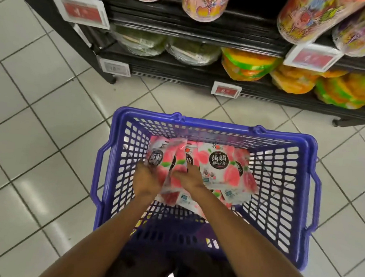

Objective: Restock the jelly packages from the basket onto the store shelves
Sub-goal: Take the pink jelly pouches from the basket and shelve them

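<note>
The jelly packages [216, 167] lie in the blue basket [280, 184] on the floor before the shelves [180, 73], our left hand [146, 178] and right hand [191, 178] each have the grip curled around some of them, and we should hold them flat together before lifting.

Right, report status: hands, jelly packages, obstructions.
Left hand and right hand both down in the basket, gripping jelly packages. Packages not yet lifted out. Nothing blocking the path up to the shelves.

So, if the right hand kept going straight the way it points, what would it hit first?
The right hand already touches the peach jelly packages; beyond them, probably the far wall of the blue basket, depth unclear.
</note>
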### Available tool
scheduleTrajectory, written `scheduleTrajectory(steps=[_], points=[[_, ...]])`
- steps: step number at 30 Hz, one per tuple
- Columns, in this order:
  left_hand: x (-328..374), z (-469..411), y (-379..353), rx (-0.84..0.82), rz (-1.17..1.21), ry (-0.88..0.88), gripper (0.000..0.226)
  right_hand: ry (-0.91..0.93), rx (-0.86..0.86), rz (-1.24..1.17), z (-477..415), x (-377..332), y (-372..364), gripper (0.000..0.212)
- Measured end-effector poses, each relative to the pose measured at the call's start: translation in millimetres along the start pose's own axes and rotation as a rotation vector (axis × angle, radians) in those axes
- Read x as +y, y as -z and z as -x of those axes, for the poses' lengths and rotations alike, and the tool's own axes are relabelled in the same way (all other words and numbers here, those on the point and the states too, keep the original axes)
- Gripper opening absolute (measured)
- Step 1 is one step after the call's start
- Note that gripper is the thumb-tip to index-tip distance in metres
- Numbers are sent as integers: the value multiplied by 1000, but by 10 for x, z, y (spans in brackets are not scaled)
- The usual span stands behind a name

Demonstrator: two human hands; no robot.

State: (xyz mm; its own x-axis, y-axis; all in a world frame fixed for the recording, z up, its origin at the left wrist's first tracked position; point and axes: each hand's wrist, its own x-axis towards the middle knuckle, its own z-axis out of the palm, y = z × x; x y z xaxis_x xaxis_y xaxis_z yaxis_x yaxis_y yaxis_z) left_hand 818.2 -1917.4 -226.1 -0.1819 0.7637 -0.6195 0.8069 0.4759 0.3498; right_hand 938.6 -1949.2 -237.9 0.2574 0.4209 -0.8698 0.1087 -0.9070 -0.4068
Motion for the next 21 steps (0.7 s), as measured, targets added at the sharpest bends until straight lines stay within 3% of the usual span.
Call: scheduleTrajectory(steps=[4, 8, 13, 14, 17, 18, 21], points=[[82, -29, 92, -201, -239, -56, 28, -110, 118, -148, 145, 241, 261, 17], [121, -10, 30, -355, -147, -5, 71, -160, 82, -290, 222, 482, 419, 44], [144, 141, 120, -496, -60, 159, 47, -141, -11, -490, 456, 517, 527, 81], [128, 214, 190, -533, 8, 178, 44, -155, -20, -514, 549, 494, 549, 76], [160, 540, 442, -619, 386, 235, 22, -185, -17, -508, 854, 407, 640, 33], [205, 644, 519, -640, 452, 238, 20, -193, -13, -538, 947, 393, 672, 29], [424, 969, 750, -658, 567, 225, 59, -213, -32, -704, 1345, 310, 784, 30]])
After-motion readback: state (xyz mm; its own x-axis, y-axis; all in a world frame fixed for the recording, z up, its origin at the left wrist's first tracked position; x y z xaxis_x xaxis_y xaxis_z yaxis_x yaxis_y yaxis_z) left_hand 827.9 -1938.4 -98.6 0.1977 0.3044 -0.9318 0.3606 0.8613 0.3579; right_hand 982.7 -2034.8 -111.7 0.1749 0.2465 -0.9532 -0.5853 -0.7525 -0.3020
